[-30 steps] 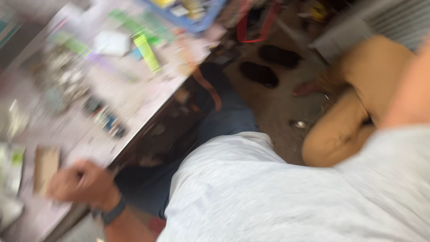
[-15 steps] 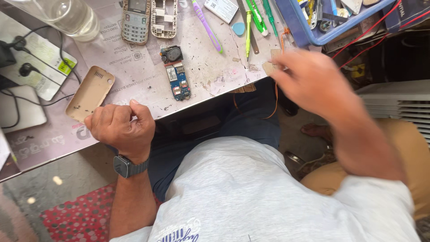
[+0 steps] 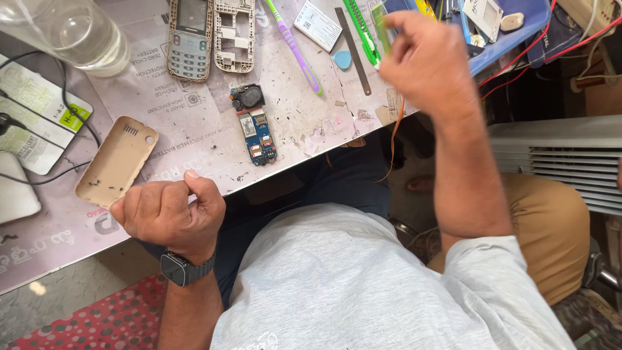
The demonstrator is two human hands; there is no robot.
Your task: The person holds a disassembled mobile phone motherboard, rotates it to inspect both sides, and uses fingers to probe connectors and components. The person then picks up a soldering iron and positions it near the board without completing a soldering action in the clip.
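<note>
The left hand (image 3: 170,212) rested fisted by the back cover (image 3: 117,161); the right hand (image 3: 427,61) pinched a green tool (image 3: 383,29). Best steadied before touching the board (image 3: 257,135).

Head camera looks steeply down, close over workbench (image 3: 194,129).

The left hand (image 3: 167,210) is curled in a fist at the table's (image 3: 58,240) near edge, at seven o'clock, just beside a tan back cover (image 3: 116,161). The right hand (image 3: 427,61), at one o'clock, pinches a green tool (image 3: 381,29). A blue circuit board (image 3: 258,135) lies between them.
</note>
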